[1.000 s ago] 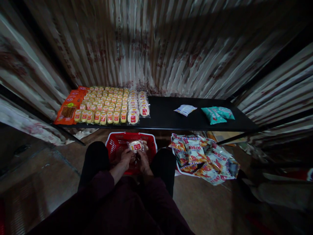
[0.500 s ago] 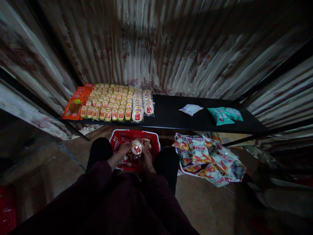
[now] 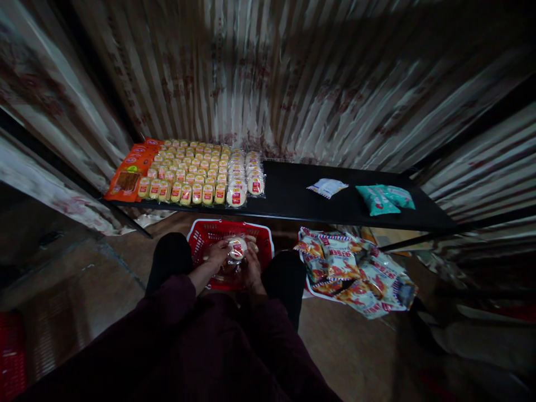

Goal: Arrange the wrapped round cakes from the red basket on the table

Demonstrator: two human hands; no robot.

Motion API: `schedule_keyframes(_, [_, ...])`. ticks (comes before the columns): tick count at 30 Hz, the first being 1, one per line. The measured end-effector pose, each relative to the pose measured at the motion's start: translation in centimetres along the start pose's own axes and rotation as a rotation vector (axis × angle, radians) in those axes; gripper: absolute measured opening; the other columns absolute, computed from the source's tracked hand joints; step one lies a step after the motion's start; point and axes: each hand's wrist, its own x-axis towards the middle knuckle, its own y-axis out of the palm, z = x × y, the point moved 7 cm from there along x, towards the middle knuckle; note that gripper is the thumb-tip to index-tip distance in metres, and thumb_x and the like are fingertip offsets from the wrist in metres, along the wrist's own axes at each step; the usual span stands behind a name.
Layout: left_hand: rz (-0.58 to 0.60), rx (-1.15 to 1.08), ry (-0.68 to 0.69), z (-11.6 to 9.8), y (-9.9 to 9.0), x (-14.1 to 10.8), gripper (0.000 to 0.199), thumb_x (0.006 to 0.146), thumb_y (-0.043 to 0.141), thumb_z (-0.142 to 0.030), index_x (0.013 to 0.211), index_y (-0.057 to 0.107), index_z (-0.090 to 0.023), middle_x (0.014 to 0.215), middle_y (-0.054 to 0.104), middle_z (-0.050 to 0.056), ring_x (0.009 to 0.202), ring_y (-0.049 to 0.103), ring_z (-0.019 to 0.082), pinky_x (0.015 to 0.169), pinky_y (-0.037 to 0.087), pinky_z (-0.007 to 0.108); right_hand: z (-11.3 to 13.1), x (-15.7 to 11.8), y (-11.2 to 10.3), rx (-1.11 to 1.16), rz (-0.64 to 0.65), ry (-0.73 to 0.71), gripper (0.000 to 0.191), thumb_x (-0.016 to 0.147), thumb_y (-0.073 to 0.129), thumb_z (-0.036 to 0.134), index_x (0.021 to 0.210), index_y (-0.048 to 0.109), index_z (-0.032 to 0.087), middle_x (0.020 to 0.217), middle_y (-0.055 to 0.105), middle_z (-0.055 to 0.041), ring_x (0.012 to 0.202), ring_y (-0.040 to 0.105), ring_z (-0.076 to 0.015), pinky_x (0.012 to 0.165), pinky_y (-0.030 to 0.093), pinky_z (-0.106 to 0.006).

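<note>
Above a red basket (image 3: 268,230) between my knees, both hands are on a round, pale cake (image 3: 237,249) in clear wrapping with a red label. My left hand (image 3: 216,255) grips its left side, fingers curled at the edge. On its right side, my right hand (image 3: 253,269) closes around it. Another pale wrapped piece (image 3: 252,240) shows just behind my right fingers; how it is held is unclear. Deeper in the basket lie more wrapped things, too dark to make out.
Ahead, a black shelf (image 3: 288,187) bears rows of small yellow wrapped cakes (image 3: 190,173), round pale cakes (image 3: 237,192), an orange packet (image 3: 132,173), a white packet (image 3: 328,187) and teal packets (image 3: 379,199). At right, snack bags (image 3: 343,262) overfill another basket. A striped curtain (image 3: 251,78) hangs behind.
The round cake has shifted slightly up and right within my hands, and my left hand has moved a little with it. The things on the shelf stay put.
</note>
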Motion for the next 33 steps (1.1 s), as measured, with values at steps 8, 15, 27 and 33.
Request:
schedule_keyframes(8, [0.041,-0.015,-0.047,-0.6,0.6,-0.4,0.025,0.073,0.059,-0.005,0.096,0.066,-0.013,0.091,0.072,0.007,0.072,0.067,0.014,0.068,0.054,0.025,0.7,0.0,-0.1,0.005,-0.024,-0.075,0.042,0.055,0.077,0.039,0.089,0.062,0.021,0.075,0.072,0.0007,0.067,0.066,-0.018,0.065,0.052,-0.031])
schedule_keyframes(15, [0.028,0.071,0.06,-1.9,1.4,-0.5,0.022,0.072,0.057,-0.001,0.086,0.067,-0.014,0.091,0.072,0.007,0.083,0.067,0.014,0.076,0.052,0.023,2.3,0.6,-0.6,-0.009,-0.05,-0.207,0.041,0.053,0.078,0.041,0.085,0.064,0.019,0.073,0.07,-0.0009,0.067,0.064,-0.0181,0.067,0.052,-0.033])
schedule_keyframes(27, [0.053,-0.008,0.126,-5.1,3.2,-0.2,0.021,0.074,0.06,-0.007,0.092,0.069,-0.014,0.091,0.073,0.007,0.081,0.066,0.015,0.078,0.053,0.027,5.9,0.4,0.8,-0.079,0.022,-0.236,0.052,0.058,0.078,0.043,0.101,0.066,0.019,0.085,0.073,-0.0048,0.074,0.067,-0.02,0.07,0.054,-0.035])
schedule_keyframes(33, [0.049,-0.033,0.172,-6.4,4.2,-0.4,0.018,0.076,0.059,-0.009,0.091,0.068,-0.013,0.091,0.072,0.007,0.081,0.066,0.014,0.077,0.052,0.025,8.2,0.2,1.7,-0.075,0.046,-0.278,0.044,0.061,0.076,0.041,0.098,0.067,0.02,0.087,0.073,-0.0026,0.073,0.067,-0.0171,0.069,0.054,-0.03])
